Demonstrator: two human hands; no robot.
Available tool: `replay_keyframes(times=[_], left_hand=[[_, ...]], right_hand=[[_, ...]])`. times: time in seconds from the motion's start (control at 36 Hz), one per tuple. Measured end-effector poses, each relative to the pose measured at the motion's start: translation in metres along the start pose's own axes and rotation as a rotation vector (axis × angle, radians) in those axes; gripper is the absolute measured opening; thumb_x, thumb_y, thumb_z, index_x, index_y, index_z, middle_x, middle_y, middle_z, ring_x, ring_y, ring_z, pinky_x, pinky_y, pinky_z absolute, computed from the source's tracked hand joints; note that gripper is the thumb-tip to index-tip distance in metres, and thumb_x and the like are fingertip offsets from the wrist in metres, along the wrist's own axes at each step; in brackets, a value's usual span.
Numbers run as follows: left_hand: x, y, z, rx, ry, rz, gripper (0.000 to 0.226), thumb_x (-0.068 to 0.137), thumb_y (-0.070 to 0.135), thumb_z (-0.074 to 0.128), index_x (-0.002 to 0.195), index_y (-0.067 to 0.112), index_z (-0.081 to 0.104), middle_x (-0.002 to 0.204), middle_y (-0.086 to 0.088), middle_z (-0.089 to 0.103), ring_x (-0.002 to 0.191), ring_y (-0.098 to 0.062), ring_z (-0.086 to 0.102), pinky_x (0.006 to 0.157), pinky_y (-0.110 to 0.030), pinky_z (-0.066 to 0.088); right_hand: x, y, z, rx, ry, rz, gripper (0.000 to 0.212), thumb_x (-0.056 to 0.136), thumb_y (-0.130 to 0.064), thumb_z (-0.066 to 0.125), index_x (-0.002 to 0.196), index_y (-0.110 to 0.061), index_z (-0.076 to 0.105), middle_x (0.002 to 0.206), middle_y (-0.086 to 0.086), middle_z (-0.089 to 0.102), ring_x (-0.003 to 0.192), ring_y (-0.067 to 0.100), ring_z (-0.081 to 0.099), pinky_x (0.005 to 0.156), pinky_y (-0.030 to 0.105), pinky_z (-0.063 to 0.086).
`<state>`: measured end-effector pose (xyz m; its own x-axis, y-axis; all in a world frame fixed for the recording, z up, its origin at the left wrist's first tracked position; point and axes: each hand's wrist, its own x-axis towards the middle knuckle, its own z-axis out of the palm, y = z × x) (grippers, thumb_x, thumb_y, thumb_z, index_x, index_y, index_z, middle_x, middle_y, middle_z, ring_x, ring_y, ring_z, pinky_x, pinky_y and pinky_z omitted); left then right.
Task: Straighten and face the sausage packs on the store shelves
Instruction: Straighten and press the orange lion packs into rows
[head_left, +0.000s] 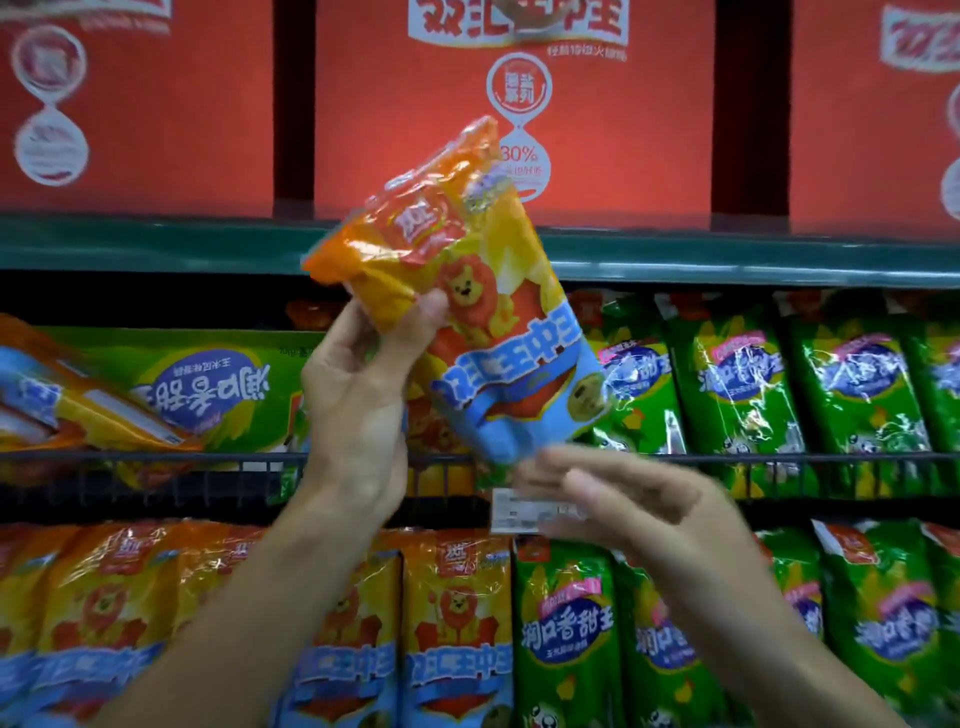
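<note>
Green packs crowd behind held orange pack

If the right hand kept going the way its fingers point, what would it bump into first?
Probably the white price tag on the shelf rail, just ahead of the blurred right hand, whose fingers point left. Depth is unclear.

Two bare forearms rise from the lower edge of the view, with no sleeves, watch, bracelet or rings visible. The left hand shows sharply, its fingers with short, plain nails. The right hand is blurred; its details cannot be told.
</note>
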<state>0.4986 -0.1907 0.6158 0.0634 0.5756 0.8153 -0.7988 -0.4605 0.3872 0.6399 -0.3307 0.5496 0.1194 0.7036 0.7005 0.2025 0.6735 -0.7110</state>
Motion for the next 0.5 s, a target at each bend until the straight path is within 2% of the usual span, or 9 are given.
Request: replay_keyframes(times=[0.06,0.11,0.17,0.22,0.25,0.31,0.39,0.44,0.5], left_hand=[[0.007,0.005,-0.001,0.088,-0.035,0.014,0.031,0.081,0.018,0.08,0.11,0.009,0.072,0.114,-0.008,0.076,0.104,-0.02,0.071,0.089,-0.03,0.055],[0.013,0.008,-0.002,0.191,-0.088,0.008,0.032,0.08,0.019,0.078,0.109,0.007,0.073,0.109,-0.006,0.077,0.102,-0.019,0.072,0.087,-0.03,0.056],[0.014,0.007,0.002,0.258,-0.146,-0.002,0.032,0.079,0.019,0.078,0.109,0.006,0.073,0.106,-0.004,0.078,0.099,-0.018,0.074,0.084,-0.028,0.057],[0.016,0.004,0.008,0.324,-0.196,0.014,0.029,0.079,0.018,0.079,0.105,0.007,0.074,0.101,-0.003,0.079,0.093,-0.015,0.075,0.08,-0.027,0.058],[0.016,0.002,0.011,0.338,-0.227,0.02,0.028,0.079,0.017,0.079,0.104,0.007,0.074,0.1,-0.003,0.079,0.092,-0.015,0.074,0.08,-0.027,0.058],[0.017,-0.003,0.015,0.363,-0.284,0.029,0.028,0.082,0.014,0.079,0.108,0.005,0.074,0.104,-0.006,0.079,0.095,-0.016,0.074,0.082,-0.03,0.059],[0.023,-0.009,0.02,0.384,-0.343,-0.02,0.034,0.085,0.016,0.075,0.117,0.003,0.071,0.111,-0.006,0.078,0.103,-0.018,0.074,0.087,-0.029,0.059],[0.029,-0.014,0.019,0.427,-0.418,-0.04,0.035,0.092,0.02,0.067,0.122,0.004,0.068,0.115,-0.001,0.076,0.106,-0.011,0.071,0.09,-0.025,0.056],[0.032,-0.019,0.013,0.511,-0.578,-0.05,0.036,0.101,0.029,0.048,0.128,0.009,0.063,0.12,0.006,0.071,0.115,-0.006,0.065,0.097,-0.024,0.052]], right_hand=[[0.006,-0.011,-0.006,-0.151,0.224,-0.202,0.03,0.085,-0.013,0.073,0.115,-0.014,0.075,0.108,0.003,0.078,0.106,0.021,0.074,0.083,0.024,0.059],[0.015,-0.024,-0.011,-0.207,0.321,-0.34,0.045,0.086,-0.014,0.069,0.13,-0.015,0.063,0.119,-0.003,0.075,0.116,0.014,0.069,0.092,0.021,0.055],[0.03,-0.025,-0.021,-0.27,0.286,-0.376,0.063,0.086,-0.024,0.071,0.145,-0.017,0.049,0.135,-0.006,0.067,0.13,0.01,0.059,0.104,0.025,0.049],[0.044,-0.022,-0.026,-0.362,0.194,-0.327,0.077,0.086,-0.035,0.075,0.152,-0.02,0.04,0.143,-0.007,0.06,0.136,0.01,0.053,0.111,0.033,0.046],[0.05,-0.021,-0.026,-0.383,0.148,-0.282,0.074,0.087,-0.035,0.076,0.151,-0.02,0.041,0.141,-0.007,0.061,0.134,0.009,0.055,0.11,0.034,0.047],[0.058,-0.02,-0.023,-0.387,0.104,-0.213,0.055,0.087,-0.028,0.073,0.138,-0.017,0.055,0.126,-0.007,0.071,0.118,0.007,0.066,0.097,0.027,0.054],[0.063,-0.018,-0.025,-0.384,0.173,-0.26,0.03,0.085,-0.022,0.071,0.113,-0.013,0.069,0.103,-0.01,0.078,0.094,0.006,0.074,0.076,0.016,0.056],[0.063,-0.015,-0.031,-0.377,0.224,-0.291,0.026,0.085,-0.022,0.072,0.109,-0.016,0.071,0.099,-0.013,0.078,0.09,0.004,0.074,0.073,0.014,0.055],[0.064,-0.012,-0.037,-0.33,0.28,-0.3,0.025,0.083,-0.023,0.072,0.107,-0.019,0.07,0.098,-0.014,0.078,0.09,0.004,0.074,0.073,0.015,0.056]])
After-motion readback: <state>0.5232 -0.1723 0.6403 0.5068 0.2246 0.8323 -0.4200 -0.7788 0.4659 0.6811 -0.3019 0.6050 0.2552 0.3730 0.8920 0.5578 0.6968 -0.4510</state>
